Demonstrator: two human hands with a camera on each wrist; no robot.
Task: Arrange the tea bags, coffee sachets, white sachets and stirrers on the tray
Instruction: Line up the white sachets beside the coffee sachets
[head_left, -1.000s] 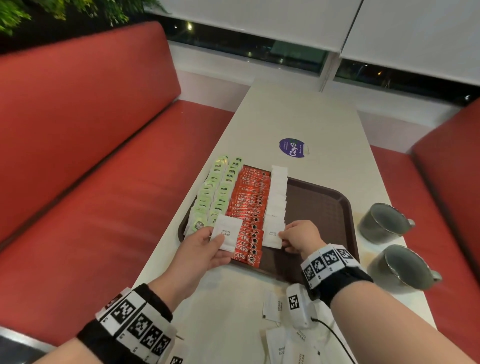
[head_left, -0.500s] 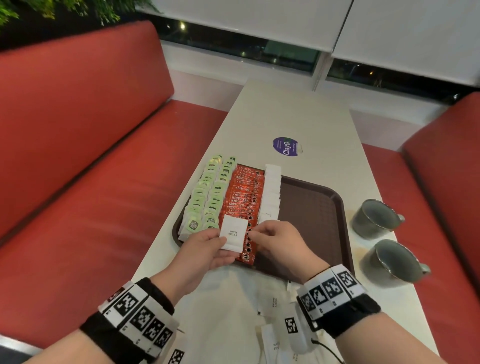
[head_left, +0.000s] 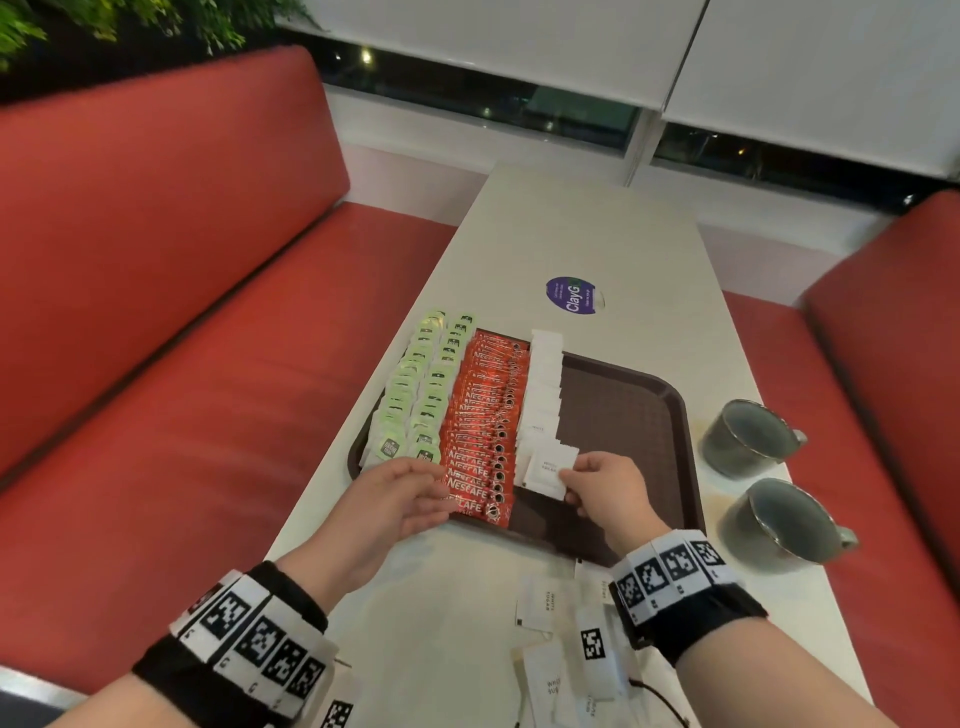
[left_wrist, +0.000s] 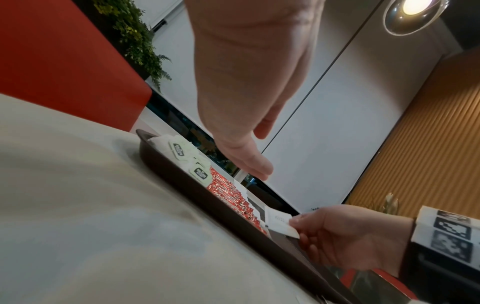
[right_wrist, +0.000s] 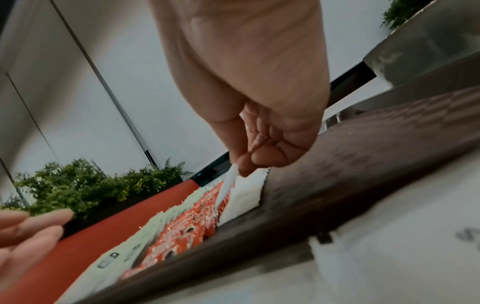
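One white sachet (head_left: 548, 470), seemingly light and limp, is being pinched by its edge in the right hand (head_left: 605, 488) over the tray (head_left: 623, 415); the left hand (head_left: 395, 499) is hovering, fingers relaxed, holding nothing.

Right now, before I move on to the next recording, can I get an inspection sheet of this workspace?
Surface: pale table, brown tray at its near end.
Job's things: green tea bags, red coffee sachets and white sachets in rows on the tray; loose white sachets on the table nearer the person; stirrers: nothing seen.
Clutter: two grey mugs right of the tray; round purple sticker.
Grips: right hand pinches one white sachet over the row's near end; left hand open, holds nothing.
Cables: thin black cable near the right wrist.
Surroundings: red benches, window, plants.
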